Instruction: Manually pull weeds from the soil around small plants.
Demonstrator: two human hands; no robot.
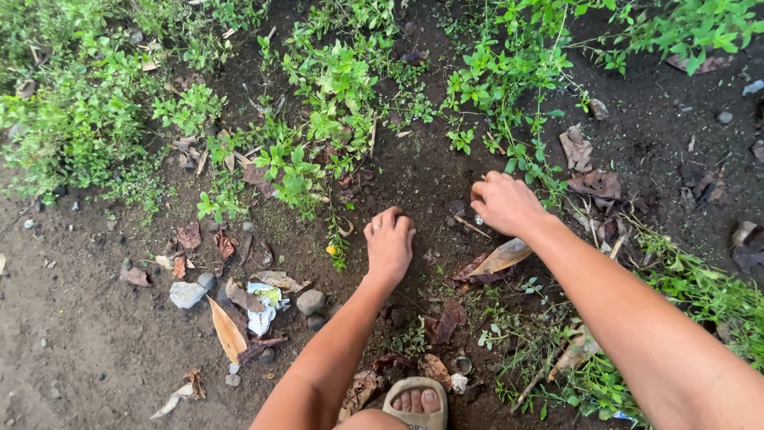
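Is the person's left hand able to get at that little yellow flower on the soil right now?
Probably yes. The left hand rests on bare dark soil just right of the yellow flower, and nothing lies between them but a few thin stems.

Soft, even daylight falls on the dark brown soil [422,171] with no hard shadows or glare; the centre is sharp, while the bare right forearm [637,318] looms softened at the bowed wide-angle edge

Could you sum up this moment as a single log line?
left hand: fingers curled into dark soil | right hand: closed, knuckles down on soil beside weeds | dry leaf under right wrist
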